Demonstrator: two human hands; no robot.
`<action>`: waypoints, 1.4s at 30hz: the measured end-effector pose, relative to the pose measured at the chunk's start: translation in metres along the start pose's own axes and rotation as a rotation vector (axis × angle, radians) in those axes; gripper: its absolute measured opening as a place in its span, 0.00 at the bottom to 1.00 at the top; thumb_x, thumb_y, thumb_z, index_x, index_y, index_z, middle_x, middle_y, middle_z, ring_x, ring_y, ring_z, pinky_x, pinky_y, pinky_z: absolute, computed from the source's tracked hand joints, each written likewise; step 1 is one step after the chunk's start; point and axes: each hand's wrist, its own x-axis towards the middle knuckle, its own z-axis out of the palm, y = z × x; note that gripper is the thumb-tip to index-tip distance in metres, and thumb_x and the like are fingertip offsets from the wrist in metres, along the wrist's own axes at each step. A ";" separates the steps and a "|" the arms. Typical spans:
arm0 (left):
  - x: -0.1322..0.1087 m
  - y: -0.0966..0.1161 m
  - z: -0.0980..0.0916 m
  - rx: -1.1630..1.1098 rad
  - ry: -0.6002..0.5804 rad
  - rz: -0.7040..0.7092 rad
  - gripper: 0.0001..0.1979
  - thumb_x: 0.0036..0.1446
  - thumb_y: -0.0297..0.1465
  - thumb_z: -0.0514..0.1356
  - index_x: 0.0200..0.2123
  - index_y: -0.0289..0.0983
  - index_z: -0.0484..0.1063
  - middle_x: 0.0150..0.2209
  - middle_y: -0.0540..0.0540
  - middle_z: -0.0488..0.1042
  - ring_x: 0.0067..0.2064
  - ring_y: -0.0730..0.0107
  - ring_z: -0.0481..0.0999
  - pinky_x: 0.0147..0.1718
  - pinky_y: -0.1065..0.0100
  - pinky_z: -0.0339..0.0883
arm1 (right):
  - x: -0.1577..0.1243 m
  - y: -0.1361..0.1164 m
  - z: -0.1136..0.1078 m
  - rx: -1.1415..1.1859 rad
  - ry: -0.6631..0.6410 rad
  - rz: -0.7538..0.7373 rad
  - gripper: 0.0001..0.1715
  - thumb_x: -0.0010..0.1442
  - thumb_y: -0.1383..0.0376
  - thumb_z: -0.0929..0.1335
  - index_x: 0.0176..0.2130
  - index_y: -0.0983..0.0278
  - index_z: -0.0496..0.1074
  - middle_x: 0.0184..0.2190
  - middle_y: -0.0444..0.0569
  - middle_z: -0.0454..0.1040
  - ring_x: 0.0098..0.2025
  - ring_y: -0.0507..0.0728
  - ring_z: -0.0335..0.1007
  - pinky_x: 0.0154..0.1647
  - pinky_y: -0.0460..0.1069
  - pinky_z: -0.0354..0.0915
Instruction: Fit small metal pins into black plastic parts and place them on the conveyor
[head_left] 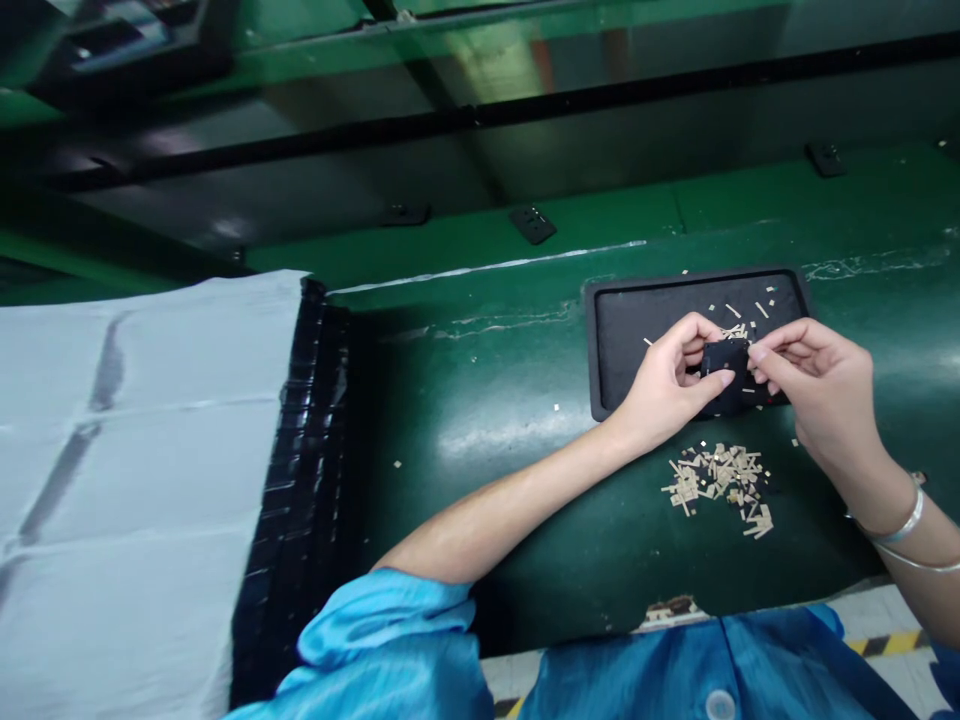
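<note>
My left hand (675,375) and my right hand (814,385) meet over the lower right part of a black tray (630,330). Both pinch a small black part (724,358) between thumb and fingertips. A few small tan slips (739,322) lie loose in the tray just behind the part. A heap of the same tan slips (720,485) lies on the green surface (487,400) below my hands. Silver bangles (904,525) ring my right wrist.
At the left stands a tall stack of black trays (300,480) covered by a white sheet (127,450). Black clips (532,224) sit on the far green ledge. Single tan slips dot the green surface. My blue smock (405,650) fills the bottom edge.
</note>
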 end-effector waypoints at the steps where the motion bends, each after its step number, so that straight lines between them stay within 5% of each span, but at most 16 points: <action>1: 0.000 0.000 0.000 -0.010 -0.006 -0.006 0.15 0.48 0.31 0.65 0.33 0.37 0.60 0.30 0.53 0.63 0.30 0.79 0.63 0.26 0.77 0.55 | 0.000 0.000 0.000 0.009 -0.002 0.010 0.06 0.49 0.72 0.72 0.26 0.62 0.74 0.21 0.42 0.72 0.23 0.48 0.67 0.21 0.42 0.64; 7: 0.003 0.000 -0.002 -0.080 -0.015 -0.012 0.20 0.45 0.38 0.68 0.32 0.36 0.60 0.29 0.53 0.64 0.30 0.79 0.65 0.31 0.74 0.61 | 0.005 -0.001 -0.002 0.088 -0.052 0.060 0.04 0.48 0.70 0.73 0.26 0.62 0.74 0.20 0.42 0.71 0.21 0.47 0.65 0.19 0.42 0.62; 22: 0.003 0.000 -0.003 -0.172 0.008 -0.023 0.20 0.43 0.35 0.70 0.32 0.36 0.62 0.28 0.54 0.66 0.30 0.79 0.66 0.34 0.74 0.62 | 0.008 -0.004 -0.004 0.181 -0.103 0.095 0.04 0.52 0.65 0.72 0.28 0.62 0.73 0.22 0.43 0.72 0.22 0.47 0.64 0.19 0.43 0.58; 28: 0.004 -0.002 -0.005 -0.242 -0.016 -0.047 0.19 0.41 0.32 0.71 0.32 0.36 0.64 0.29 0.54 0.69 0.30 0.80 0.68 0.34 0.74 0.63 | 0.011 -0.002 -0.007 0.266 -0.260 0.152 0.10 0.49 0.62 0.74 0.30 0.62 0.71 0.20 0.41 0.68 0.21 0.48 0.64 0.17 0.43 0.58; 33: 0.006 0.000 -0.008 -0.285 -0.141 -0.165 0.20 0.41 0.32 0.70 0.36 0.36 0.64 0.30 0.52 0.72 0.32 0.76 0.73 0.35 0.72 0.67 | 0.012 -0.007 -0.010 0.308 -0.395 0.169 0.16 0.44 0.58 0.77 0.26 0.63 0.69 0.19 0.41 0.67 0.19 0.47 0.62 0.16 0.43 0.58; 36: 0.006 0.001 -0.009 -0.265 -0.212 -0.201 0.22 0.44 0.34 0.69 0.40 0.38 0.63 0.32 0.51 0.72 0.29 0.76 0.73 0.25 0.75 0.64 | 0.011 -0.008 -0.012 0.300 -0.403 0.132 0.17 0.42 0.57 0.77 0.24 0.63 0.69 0.19 0.41 0.69 0.18 0.47 0.62 0.15 0.43 0.58; 42: 0.000 0.002 0.002 0.083 0.039 0.004 0.29 0.39 0.32 0.72 0.46 0.36 0.66 0.38 0.46 0.71 0.40 0.70 0.71 0.27 0.76 0.64 | 0.005 -0.002 -0.013 0.177 -0.205 -0.039 0.09 0.46 0.65 0.76 0.26 0.61 0.72 0.23 0.42 0.71 0.22 0.48 0.65 0.20 0.44 0.62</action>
